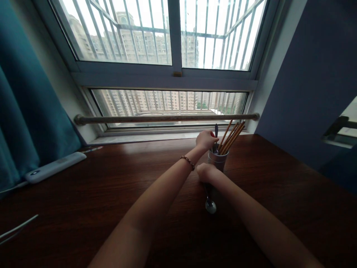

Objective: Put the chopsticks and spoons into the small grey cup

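Observation:
A small grey cup [218, 159] stands on the dark wooden table [83, 208] near the window and holds several wooden chopsticks [231, 137] and a dark utensil handle [216, 134]. My left hand [205, 139], with a bead bracelet on its wrist, reaches over the cup's left rim with fingers closed around that dark handle. My right hand [206, 172] is closed just in front of the cup, gripping the handle of a metal spoon [210, 205] whose bowl lies on the table toward me.
A white power strip [54, 166] with its cable lies at the table's left edge beside a teal curtain [25, 111]. A horizontal rail [167, 118] crosses the window behind the cup. A blue wall [312, 82] rises on the right.

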Action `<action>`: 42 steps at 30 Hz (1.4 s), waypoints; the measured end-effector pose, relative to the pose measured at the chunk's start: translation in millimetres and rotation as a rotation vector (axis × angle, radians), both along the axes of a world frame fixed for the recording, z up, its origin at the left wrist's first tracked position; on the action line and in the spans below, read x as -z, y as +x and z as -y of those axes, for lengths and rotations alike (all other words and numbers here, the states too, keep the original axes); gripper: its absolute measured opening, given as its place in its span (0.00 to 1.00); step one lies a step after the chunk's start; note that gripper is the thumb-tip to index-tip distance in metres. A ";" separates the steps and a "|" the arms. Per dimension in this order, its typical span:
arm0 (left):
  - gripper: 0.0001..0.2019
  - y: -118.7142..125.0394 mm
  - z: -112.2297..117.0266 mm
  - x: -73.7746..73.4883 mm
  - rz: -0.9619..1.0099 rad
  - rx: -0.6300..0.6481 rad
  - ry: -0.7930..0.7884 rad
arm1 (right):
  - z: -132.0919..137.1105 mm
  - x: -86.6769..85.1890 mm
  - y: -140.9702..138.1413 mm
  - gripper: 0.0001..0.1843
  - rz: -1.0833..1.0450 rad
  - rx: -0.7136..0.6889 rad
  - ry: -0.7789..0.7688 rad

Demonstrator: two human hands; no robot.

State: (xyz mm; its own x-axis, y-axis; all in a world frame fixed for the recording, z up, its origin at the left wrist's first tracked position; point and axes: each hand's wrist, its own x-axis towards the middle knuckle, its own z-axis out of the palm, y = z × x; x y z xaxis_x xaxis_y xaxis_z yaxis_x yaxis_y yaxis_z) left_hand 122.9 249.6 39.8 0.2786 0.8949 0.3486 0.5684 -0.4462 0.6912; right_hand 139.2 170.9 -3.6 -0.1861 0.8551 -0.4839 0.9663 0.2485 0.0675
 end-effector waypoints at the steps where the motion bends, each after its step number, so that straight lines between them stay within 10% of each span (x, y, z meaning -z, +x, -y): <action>1: 0.11 -1.1 -0.1 -0.4 0.010 -0.003 0.011 | -2.7 0.3 0.1 0.20 0.005 0.001 -0.020; 9: 0.16 -27.4 4.8 12.2 0.285 0.071 0.048 | 1.0 -10.4 1.5 0.05 -0.122 0.124 -0.191; 18: 0.14 -129.9 39.4 55.4 0.497 -0.013 0.044 | 10.9 -47.6 34.3 0.06 -0.674 0.282 -0.074; 22: 0.12 -161.6 55.9 90.9 0.458 -0.019 -0.053 | 27.5 -91.0 59.3 0.05 -1.018 0.300 0.169; 26: 0.12 -168.1 68.7 105.9 0.420 -0.006 -0.135 | 45.4 -116.2 81.4 0.05 -1.346 0.411 0.749; 30: 0.11 -164.2 77.8 100.1 0.374 0.030 -0.170 | 50.5 -118.1 86.3 0.06 -1.169 0.479 1.135; 35: 0.12 -164.8 77.8 101.4 0.371 0.042 -0.180 | 33.4 -106.0 83.0 0.08 -0.826 0.487 1.174; 42: 0.12 -168.2 70.2 111.9 0.405 0.035 -0.174 | 17.7 -94.6 94.5 0.08 -0.930 0.503 1.123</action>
State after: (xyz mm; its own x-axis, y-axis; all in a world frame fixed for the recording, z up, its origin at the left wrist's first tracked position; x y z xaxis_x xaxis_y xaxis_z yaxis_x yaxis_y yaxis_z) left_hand -45.3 179.3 -72.2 0.1820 0.9425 0.2803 0.2231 -0.3173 0.9217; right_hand 233.7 153.2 91.0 0.3626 0.7520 0.5505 0.7371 0.1300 -0.6631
